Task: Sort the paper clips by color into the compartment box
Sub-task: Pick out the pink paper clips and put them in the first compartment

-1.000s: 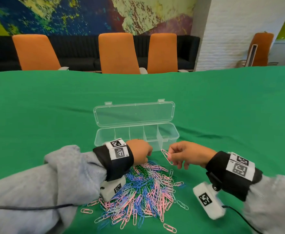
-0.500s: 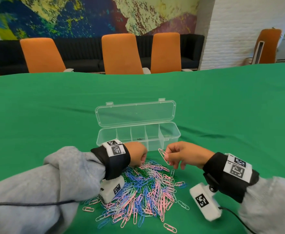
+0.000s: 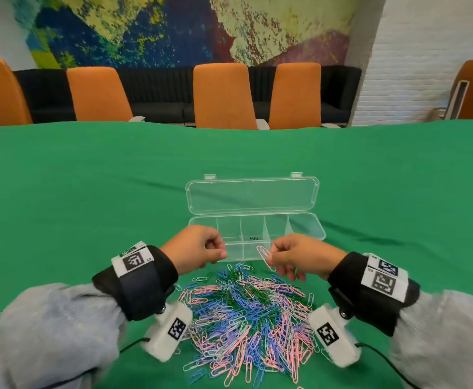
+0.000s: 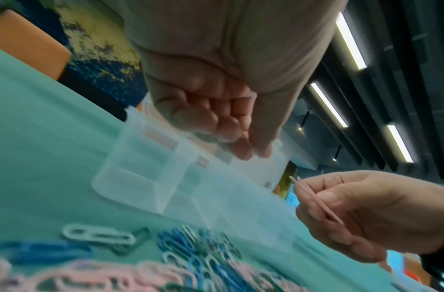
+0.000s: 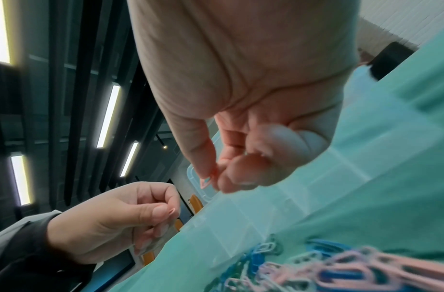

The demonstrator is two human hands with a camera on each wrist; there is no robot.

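My right hand [image 3: 297, 255] has lifted its pinched pink clip [image 3: 264, 256] toward the empty compartment box [image 3: 308, 228] just beyond it, my left hand [image 3: 194, 248] curled, seemingly empty, so sorting begins.

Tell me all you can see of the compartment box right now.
The compartment box is clear plastic, long and narrow, lying on the green table cloth just beyond the clip pile. Its hinged lid lies open away from the person. Dividers split the tray into compartments; no clips show inside. Neither hand touches it.
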